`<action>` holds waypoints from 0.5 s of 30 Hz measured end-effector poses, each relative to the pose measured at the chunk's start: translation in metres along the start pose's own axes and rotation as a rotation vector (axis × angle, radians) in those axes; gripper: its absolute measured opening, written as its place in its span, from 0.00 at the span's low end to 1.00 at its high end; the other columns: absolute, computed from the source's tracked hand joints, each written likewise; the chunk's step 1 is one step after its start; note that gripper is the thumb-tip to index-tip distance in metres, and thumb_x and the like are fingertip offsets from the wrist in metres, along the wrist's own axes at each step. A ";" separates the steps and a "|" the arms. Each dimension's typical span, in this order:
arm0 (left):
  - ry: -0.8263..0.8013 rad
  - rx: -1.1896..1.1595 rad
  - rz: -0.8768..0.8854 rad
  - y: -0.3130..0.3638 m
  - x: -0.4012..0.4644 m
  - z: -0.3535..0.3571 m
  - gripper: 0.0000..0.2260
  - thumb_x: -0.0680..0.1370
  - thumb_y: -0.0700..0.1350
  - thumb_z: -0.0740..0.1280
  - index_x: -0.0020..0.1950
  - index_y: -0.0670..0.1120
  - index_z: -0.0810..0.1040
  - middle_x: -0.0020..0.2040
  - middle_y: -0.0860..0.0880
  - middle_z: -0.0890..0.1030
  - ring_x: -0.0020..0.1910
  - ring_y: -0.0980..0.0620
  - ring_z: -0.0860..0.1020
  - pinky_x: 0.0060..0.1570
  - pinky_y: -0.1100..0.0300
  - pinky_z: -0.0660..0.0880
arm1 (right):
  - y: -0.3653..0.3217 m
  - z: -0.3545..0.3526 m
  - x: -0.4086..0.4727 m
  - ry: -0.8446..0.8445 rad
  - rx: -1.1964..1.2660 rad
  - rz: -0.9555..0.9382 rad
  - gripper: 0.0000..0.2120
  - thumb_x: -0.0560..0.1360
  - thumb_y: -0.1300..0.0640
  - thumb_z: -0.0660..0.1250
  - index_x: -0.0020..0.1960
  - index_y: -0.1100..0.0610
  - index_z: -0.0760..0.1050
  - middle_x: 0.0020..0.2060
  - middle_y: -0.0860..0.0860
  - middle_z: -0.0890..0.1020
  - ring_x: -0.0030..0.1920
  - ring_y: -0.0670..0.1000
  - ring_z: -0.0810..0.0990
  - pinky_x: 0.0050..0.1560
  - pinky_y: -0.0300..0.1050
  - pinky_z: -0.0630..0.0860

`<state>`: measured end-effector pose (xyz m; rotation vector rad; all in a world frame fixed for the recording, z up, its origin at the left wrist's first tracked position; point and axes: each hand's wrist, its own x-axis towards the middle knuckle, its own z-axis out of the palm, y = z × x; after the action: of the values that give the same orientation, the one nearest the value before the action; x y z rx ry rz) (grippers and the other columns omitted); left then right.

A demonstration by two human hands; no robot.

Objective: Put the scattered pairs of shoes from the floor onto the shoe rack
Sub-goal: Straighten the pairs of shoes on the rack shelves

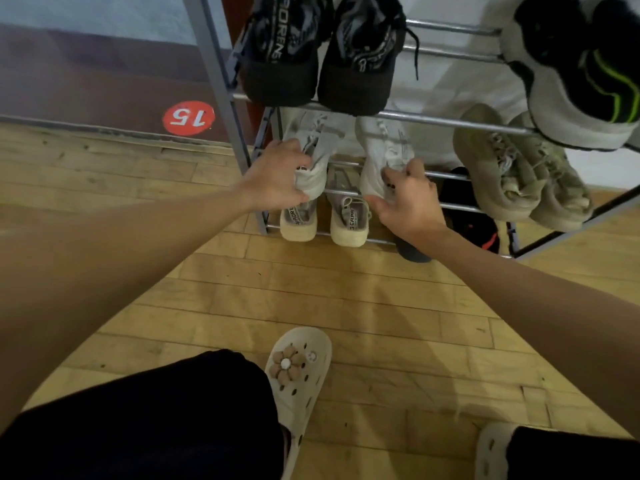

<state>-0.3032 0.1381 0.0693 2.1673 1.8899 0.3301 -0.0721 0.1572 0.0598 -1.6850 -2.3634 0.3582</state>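
Note:
A grey metal shoe rack (221,81) stands against the wall. On its middle shelf lie two white sneakers. My left hand (277,176) grips the heel of the left white sneaker (311,147). My right hand (408,202) holds the heel of the right white sneaker (384,147). Both sneakers rest on the shelf bars, toes toward the wall.
Black sneakers (322,53) and a black-and-white shoe with green lines (585,74) sit on the upper shelf. Beige sneakers (519,171) share the middle shelf. Cream sneakers (322,220) and black shoes (474,220) fill the bottom shelf. My feet wear cream clogs (298,379) on the wooden floor.

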 end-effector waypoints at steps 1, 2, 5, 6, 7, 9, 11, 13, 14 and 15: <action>0.035 -0.012 -0.016 0.001 -0.001 0.001 0.21 0.68 0.46 0.75 0.58 0.42 0.77 0.54 0.44 0.73 0.57 0.42 0.70 0.52 0.54 0.67 | -0.005 0.000 0.001 0.015 0.016 -0.006 0.19 0.76 0.47 0.67 0.60 0.59 0.73 0.59 0.58 0.68 0.56 0.62 0.74 0.64 0.57 0.69; 0.067 -0.017 -0.033 0.001 -0.001 0.000 0.20 0.68 0.47 0.76 0.57 0.42 0.78 0.54 0.43 0.73 0.57 0.42 0.71 0.51 0.54 0.67 | -0.010 0.001 0.002 0.027 0.027 -0.017 0.18 0.76 0.48 0.67 0.59 0.59 0.73 0.59 0.58 0.68 0.56 0.62 0.74 0.64 0.58 0.69; 0.122 -0.017 -0.102 -0.003 0.001 -0.003 0.20 0.69 0.46 0.75 0.58 0.41 0.78 0.55 0.42 0.73 0.58 0.41 0.70 0.51 0.56 0.65 | -0.025 0.004 0.007 0.038 0.043 -0.045 0.17 0.76 0.48 0.67 0.59 0.59 0.72 0.59 0.58 0.68 0.56 0.61 0.75 0.60 0.58 0.73; 0.122 -0.007 -0.111 -0.005 0.001 -0.004 0.21 0.69 0.46 0.75 0.59 0.41 0.78 0.56 0.41 0.73 0.59 0.41 0.69 0.52 0.55 0.66 | -0.031 0.005 0.009 0.047 0.049 -0.058 0.17 0.76 0.48 0.66 0.59 0.58 0.72 0.59 0.58 0.68 0.55 0.62 0.75 0.59 0.58 0.74; 0.106 0.008 -0.109 -0.008 0.002 -0.005 0.22 0.69 0.46 0.76 0.60 0.41 0.77 0.57 0.41 0.73 0.60 0.41 0.69 0.53 0.54 0.67 | -0.036 0.006 0.011 0.056 0.059 -0.069 0.17 0.76 0.48 0.66 0.60 0.58 0.72 0.59 0.57 0.69 0.55 0.62 0.76 0.58 0.58 0.75; 0.065 0.028 -0.095 -0.011 0.004 -0.006 0.24 0.68 0.45 0.76 0.61 0.41 0.76 0.57 0.40 0.72 0.60 0.40 0.70 0.56 0.52 0.67 | -0.046 0.008 0.016 0.073 0.081 -0.066 0.17 0.76 0.48 0.66 0.61 0.57 0.72 0.59 0.57 0.69 0.53 0.62 0.77 0.58 0.58 0.75; 0.050 0.017 -0.101 -0.010 0.006 -0.006 0.25 0.67 0.44 0.77 0.62 0.41 0.76 0.58 0.39 0.72 0.60 0.40 0.70 0.55 0.52 0.67 | -0.053 0.013 0.022 0.086 0.079 -0.047 0.17 0.76 0.48 0.65 0.60 0.57 0.72 0.60 0.57 0.69 0.53 0.62 0.77 0.59 0.57 0.74; 0.051 0.006 -0.110 -0.010 0.007 -0.006 0.26 0.67 0.44 0.77 0.62 0.41 0.75 0.58 0.39 0.72 0.59 0.40 0.70 0.54 0.53 0.67 | -0.058 0.020 0.026 0.085 0.056 -0.038 0.17 0.76 0.47 0.66 0.59 0.57 0.73 0.59 0.58 0.70 0.53 0.62 0.77 0.59 0.57 0.73; 0.053 0.001 -0.109 -0.011 0.007 -0.006 0.25 0.67 0.43 0.77 0.62 0.41 0.75 0.58 0.39 0.72 0.58 0.41 0.71 0.53 0.54 0.67 | -0.059 0.024 0.027 0.073 0.047 -0.032 0.18 0.75 0.46 0.67 0.58 0.57 0.73 0.59 0.57 0.70 0.54 0.62 0.77 0.59 0.56 0.73; 0.055 -0.007 -0.107 -0.011 0.007 -0.005 0.25 0.67 0.42 0.77 0.62 0.41 0.75 0.58 0.39 0.72 0.59 0.41 0.70 0.52 0.54 0.67 | -0.060 0.027 0.027 0.058 0.042 -0.025 0.19 0.74 0.45 0.68 0.58 0.57 0.73 0.59 0.57 0.70 0.54 0.62 0.76 0.59 0.56 0.73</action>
<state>-0.3141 0.1467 0.0710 2.0626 2.0219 0.3780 -0.1425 0.1621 0.0545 -1.6240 -2.3170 0.3470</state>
